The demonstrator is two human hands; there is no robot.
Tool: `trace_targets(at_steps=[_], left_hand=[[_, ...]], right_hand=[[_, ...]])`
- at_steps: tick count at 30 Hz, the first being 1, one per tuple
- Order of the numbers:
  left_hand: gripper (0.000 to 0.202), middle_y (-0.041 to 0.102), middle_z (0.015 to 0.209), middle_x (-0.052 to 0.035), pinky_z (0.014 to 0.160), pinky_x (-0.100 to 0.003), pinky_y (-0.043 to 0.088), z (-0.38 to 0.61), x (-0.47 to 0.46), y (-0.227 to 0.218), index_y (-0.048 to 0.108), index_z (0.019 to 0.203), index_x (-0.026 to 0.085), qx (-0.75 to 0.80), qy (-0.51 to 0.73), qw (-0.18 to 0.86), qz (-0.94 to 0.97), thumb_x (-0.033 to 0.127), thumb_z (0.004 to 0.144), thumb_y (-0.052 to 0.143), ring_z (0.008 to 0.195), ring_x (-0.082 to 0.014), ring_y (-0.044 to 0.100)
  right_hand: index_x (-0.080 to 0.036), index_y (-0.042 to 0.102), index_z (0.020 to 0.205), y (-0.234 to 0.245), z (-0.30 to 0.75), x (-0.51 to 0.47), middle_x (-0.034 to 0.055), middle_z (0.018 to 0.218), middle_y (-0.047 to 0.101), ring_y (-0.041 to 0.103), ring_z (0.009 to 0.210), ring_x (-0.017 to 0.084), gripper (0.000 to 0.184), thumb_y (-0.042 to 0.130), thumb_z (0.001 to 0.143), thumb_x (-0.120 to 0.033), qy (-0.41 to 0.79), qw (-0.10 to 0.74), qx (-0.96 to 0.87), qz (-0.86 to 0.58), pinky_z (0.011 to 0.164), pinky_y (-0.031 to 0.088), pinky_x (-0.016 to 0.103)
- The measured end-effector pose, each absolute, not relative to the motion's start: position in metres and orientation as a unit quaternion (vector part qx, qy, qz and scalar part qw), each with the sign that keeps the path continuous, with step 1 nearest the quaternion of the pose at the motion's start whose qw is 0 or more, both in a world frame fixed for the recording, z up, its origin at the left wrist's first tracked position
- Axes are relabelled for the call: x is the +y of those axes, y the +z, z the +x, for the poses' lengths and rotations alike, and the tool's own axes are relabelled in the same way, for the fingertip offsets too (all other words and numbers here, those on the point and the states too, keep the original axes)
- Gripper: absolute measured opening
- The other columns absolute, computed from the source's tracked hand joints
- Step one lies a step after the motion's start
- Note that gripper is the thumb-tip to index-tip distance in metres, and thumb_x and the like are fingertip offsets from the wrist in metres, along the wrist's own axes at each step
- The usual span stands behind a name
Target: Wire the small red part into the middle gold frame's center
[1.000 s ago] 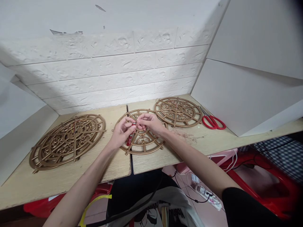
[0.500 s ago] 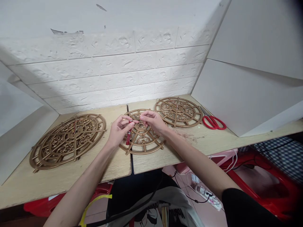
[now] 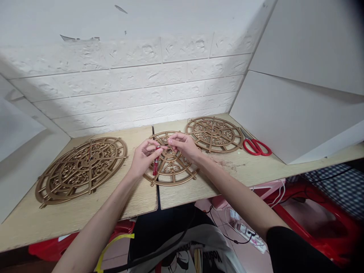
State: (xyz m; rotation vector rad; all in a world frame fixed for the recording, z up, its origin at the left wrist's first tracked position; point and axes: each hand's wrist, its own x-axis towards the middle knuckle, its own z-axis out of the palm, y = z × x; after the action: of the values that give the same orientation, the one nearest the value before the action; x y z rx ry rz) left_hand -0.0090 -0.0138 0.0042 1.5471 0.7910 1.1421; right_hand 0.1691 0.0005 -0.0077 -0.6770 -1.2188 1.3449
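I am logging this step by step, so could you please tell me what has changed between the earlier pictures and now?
The left hand and right hand, fingertips bunched together a second ago, drew slightly apart, the left going leftward, with a thin strand now pinched between them. The left hand still holds the small red piece. The gold discs and red scissors lie unmoved.

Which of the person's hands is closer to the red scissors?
Right. The right hand hovers left of the scissors, well apart; the left hand sits farther away, beyond it.
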Motion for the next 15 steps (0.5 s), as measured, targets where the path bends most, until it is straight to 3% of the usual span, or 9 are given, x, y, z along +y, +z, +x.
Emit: trace_targets(at_steps=[15], left_hand=[[0.028,0.074,0.086,-0.0087,0.063,-0.026,0.050,-0.0099,-0.0134,0.0025,0.055,0.085,0.017,0.324,0.474,0.503,0.646,0.032,0.070,0.073,0.069,-0.0148,0.065]], right_hand=[[-0.016,0.066,0.077,-0.0069,0.1693,-0.0013,-0.0026,0.065,0.061,0.044,0.049,0.005,0.021,0.076,0.065,-0.030,0.572,0.564,-0.523,-0.286,0.048,0.033,0.019]])
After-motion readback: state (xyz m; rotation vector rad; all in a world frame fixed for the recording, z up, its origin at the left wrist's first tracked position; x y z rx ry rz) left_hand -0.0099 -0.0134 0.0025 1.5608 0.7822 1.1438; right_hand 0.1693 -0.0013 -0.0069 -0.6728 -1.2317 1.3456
